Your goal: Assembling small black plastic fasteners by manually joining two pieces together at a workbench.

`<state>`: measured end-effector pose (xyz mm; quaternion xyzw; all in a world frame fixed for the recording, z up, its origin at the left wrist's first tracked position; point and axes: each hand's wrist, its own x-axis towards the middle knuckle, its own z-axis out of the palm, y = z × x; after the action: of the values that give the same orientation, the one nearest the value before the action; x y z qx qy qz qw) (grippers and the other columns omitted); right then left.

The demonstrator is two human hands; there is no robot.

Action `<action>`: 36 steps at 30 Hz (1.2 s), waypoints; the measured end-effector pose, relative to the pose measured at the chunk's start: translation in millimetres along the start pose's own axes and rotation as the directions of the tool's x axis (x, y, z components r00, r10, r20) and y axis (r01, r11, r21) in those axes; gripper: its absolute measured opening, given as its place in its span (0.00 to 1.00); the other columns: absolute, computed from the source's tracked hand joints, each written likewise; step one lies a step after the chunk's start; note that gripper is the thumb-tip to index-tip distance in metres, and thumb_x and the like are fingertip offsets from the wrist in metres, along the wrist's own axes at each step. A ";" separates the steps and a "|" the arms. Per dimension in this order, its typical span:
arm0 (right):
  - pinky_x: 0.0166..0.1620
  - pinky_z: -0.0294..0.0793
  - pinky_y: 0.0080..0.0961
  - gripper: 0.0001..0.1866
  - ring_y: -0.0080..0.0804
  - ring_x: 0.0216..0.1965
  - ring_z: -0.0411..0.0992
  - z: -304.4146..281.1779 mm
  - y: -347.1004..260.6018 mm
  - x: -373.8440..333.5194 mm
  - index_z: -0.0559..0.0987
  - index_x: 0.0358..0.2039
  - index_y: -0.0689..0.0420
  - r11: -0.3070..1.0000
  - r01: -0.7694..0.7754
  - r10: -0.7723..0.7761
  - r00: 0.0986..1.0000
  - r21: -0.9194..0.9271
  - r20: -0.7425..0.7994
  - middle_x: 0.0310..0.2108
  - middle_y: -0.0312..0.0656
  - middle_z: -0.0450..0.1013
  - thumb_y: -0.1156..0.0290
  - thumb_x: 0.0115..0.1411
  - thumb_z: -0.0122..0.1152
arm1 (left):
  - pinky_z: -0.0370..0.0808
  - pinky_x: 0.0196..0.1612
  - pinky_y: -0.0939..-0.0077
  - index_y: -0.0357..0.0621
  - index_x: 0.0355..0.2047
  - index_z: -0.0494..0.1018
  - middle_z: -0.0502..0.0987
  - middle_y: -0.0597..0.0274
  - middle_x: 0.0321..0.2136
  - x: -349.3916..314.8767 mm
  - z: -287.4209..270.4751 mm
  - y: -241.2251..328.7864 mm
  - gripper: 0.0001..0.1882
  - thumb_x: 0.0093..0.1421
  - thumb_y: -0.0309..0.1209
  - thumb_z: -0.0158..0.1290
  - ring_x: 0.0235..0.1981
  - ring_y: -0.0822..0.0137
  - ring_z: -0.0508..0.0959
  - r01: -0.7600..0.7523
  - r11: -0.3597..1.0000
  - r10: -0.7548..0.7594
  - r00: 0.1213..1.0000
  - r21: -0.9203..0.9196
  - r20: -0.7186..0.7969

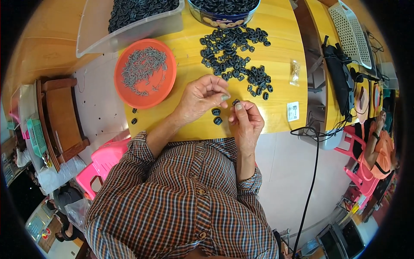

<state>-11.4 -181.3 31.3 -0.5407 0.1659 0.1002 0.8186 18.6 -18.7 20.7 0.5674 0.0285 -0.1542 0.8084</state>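
My right hand (247, 123) pinches a small black cord lock (236, 102) between thumb and forefinger, above the near edge of the yellow table. Close on its left, my left hand (202, 98) has thumb and fingertips pressed together; whatever they hold is too small to make out. Two more black cord locks, an upper one (216, 112) and a lower one (218, 121), lie on the table between my wrists. Beyond my hands spreads a loose pile of black two-hole cord locks (228, 54). To the left, an orange dish (169, 88) holds many small grey metal pieces that look like springs.
A clear plastic bin (129, 39) and a round blue tin (224, 21), both full of black parts, stand at the back. On the table's right lie a small clear bag (294, 72) and a white label (293, 111). A black cable (315, 172) hangs at the right.
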 end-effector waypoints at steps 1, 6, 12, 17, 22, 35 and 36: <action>0.28 0.65 0.14 0.05 0.19 0.22 0.66 0.6 0.3 -0.2 0.74 0.34 0.63 1.000 -0.002 0.002 1.000 0.005 0.009 0.25 0.37 0.73 0.75 0.61 0.54 | 0.76 0.36 0.81 0.35 0.39 0.70 0.77 0.59 0.33 0.3 0.8 1.2 0.08 0.58 0.20 0.52 0.31 0.73 0.78 -0.015 1.000 0.015 1.000 -0.022 0.000; 0.28 0.65 0.13 0.05 0.18 0.22 0.66 3.6 2.5 -0.4 0.74 0.34 0.63 0.999 0.006 -0.007 1.000 0.039 0.023 0.26 0.37 0.73 0.75 0.61 0.54 | 0.77 0.37 0.79 0.35 0.41 0.70 0.77 0.57 0.34 -0.9 1.5 -1.6 0.10 0.57 0.18 0.52 0.32 0.72 0.78 -0.030 0.999 0.030 0.999 0.013 0.012; 0.26 0.64 0.11 0.04 0.14 0.22 0.65 3.5 4.7 0.4 0.73 0.34 0.61 1.000 0.010 -0.009 1.000 -0.028 0.006 0.24 0.33 0.71 0.74 0.62 0.53 | 0.77 0.39 0.78 0.35 0.41 0.70 0.77 0.56 0.33 -1.5 2.6 -1.9 0.11 0.56 0.17 0.52 0.34 0.72 0.78 0.004 0.999 -0.004 1.000 0.043 0.004; 0.25 0.64 0.10 0.04 0.14 0.22 0.65 1.6 6.3 0.6 0.74 0.33 0.61 0.999 0.018 -0.017 1.000 -0.046 0.013 0.24 0.33 0.72 0.74 0.62 0.54 | 0.77 0.39 0.79 0.35 0.40 0.70 0.77 0.58 0.33 -1.1 2.3 -2.8 0.11 0.56 0.17 0.53 0.34 0.73 0.78 -0.009 0.999 0.008 1.000 0.043 0.020; 0.26 0.64 0.10 0.05 0.13 0.22 0.65 5.6 2.6 -0.7 0.74 0.32 0.61 0.993 0.033 -0.032 0.999 -0.116 0.012 0.23 0.32 0.71 0.73 0.62 0.54 | 0.77 0.39 0.79 0.35 0.39 0.71 0.77 0.58 0.33 -2.0 2.3 -3.1 0.11 0.55 0.17 0.54 0.34 0.74 0.78 -0.004 0.999 0.004 1.000 0.046 0.015; 0.22 0.60 0.10 0.06 0.13 0.19 0.62 -2.5 11.7 -0.4 0.73 0.29 0.60 0.869 0.240 -0.236 0.970 -0.433 0.064 0.19 0.31 0.67 0.72 0.62 0.55 | 0.76 0.36 0.81 0.34 0.38 0.71 0.78 0.60 0.31 -3.4 0.9 0.8 0.08 0.57 0.19 0.53 0.32 0.75 0.78 0.000 0.985 -0.005 1.000 0.173 0.030; 0.23 0.62 0.12 0.06 0.14 0.20 0.63 1.7 7.3 -1.6 0.73 0.28 0.61 0.831 0.279 -0.277 0.958 -0.482 0.077 0.20 0.32 0.68 0.74 0.61 0.56 | 0.76 0.36 0.81 0.34 0.38 0.71 0.78 0.60 0.31 -3.2 0.3 -0.6 0.08 0.57 0.19 0.53 0.32 0.75 0.78 0.001 0.985 -0.006 1.000 0.173 0.030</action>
<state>-15.1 -176.8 26.4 -0.7475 0.0532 0.0197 0.6618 15.3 -18.5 21.0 0.6330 0.0039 -0.1660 0.7562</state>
